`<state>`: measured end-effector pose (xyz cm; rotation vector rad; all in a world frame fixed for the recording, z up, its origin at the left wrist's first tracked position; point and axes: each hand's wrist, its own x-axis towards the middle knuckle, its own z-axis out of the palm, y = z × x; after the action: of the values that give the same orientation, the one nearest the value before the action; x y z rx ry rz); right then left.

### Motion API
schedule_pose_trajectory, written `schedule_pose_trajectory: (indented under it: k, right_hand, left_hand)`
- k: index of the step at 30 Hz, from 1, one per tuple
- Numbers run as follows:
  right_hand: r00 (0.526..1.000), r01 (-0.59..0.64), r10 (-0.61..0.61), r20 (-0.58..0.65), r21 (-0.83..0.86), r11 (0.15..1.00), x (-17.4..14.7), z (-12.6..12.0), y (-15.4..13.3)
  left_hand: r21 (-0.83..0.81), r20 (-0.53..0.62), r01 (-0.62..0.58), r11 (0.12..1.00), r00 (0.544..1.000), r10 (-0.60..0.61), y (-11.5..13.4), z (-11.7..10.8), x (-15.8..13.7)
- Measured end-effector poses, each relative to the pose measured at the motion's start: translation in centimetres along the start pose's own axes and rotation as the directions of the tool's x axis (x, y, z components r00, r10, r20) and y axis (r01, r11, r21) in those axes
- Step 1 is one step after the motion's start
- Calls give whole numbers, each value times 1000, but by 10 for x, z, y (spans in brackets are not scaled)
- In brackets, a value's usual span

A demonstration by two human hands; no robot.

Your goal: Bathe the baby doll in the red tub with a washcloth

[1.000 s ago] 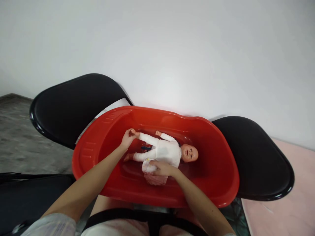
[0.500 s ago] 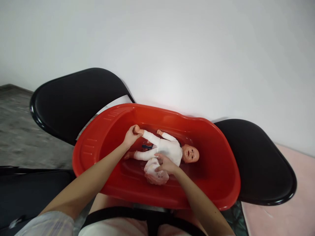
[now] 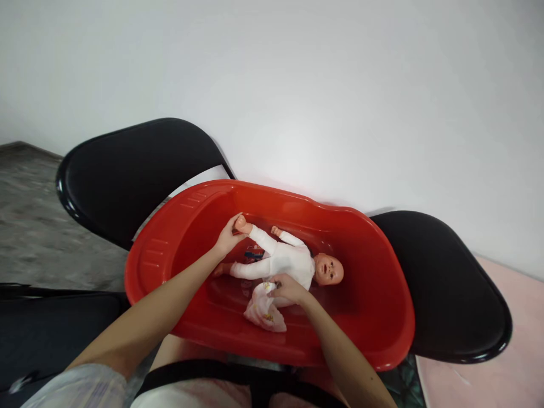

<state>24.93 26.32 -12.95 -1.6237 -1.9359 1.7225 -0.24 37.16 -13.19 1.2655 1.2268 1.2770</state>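
A baby doll with a white body and white limbs lies on its back in a red baby bathtub, its head to the right. My left hand is closed around the doll's raised foot at the tub's left part. Pinched in my right hand is a pale pink cloth with small printed figures, hanging beside the doll's near side. The doll's near arm is mostly hidden behind my right hand and the cloth. Something small and blue shows between the doll's legs, too unclear to name.
The tub rests between two black chair seats, one at the left and one at the right. A white wall stands close behind. A pink surface lies at the lower right, a black case-like object at the lower left.
My right hand has moved slightly towards me with the cloth, which now hangs more unfolded. My left hand still holds the foot, its fingers shifted a little.
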Motion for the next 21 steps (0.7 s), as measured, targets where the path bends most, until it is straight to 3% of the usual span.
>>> schedule_pose_trajectory:
  k: [2, 4, 8, 12, 17, 21]
  right_hand:
    - [980, 46, -67, -188, -114, 992, -6, -4, -11]
    - [924, 27, -116, -364, -240, 970, -16, -9, -22]
    - [807, -93, -158, -568, -387, 917, -39, -19, -43]
    - [734, -115, -181, -654, -382, 917, -51, -26, -58]
    - [629, 100, -302, -717, -310, 945, -48, -28, -79]
    - [561, 303, -428, -709, -306, 903, -32, -27, -98]
  left_hand:
    - [-15, 6, 3, 1000, 1000, -3, 0, 1, 1]
    - [-23, 6, 22, 999, 1000, -22, 2, 2, 1]
    - [-42, 32, 50, 998, 998, -48, 9, 6, -1]
    - [-90, 103, 27, 996, 995, -17, 19, 10, -6]
    - [-128, 168, -26, 991, 985, 48, 23, 14, -6]
    - [-162, 216, -24, 987, 975, 59, 22, 15, -6]
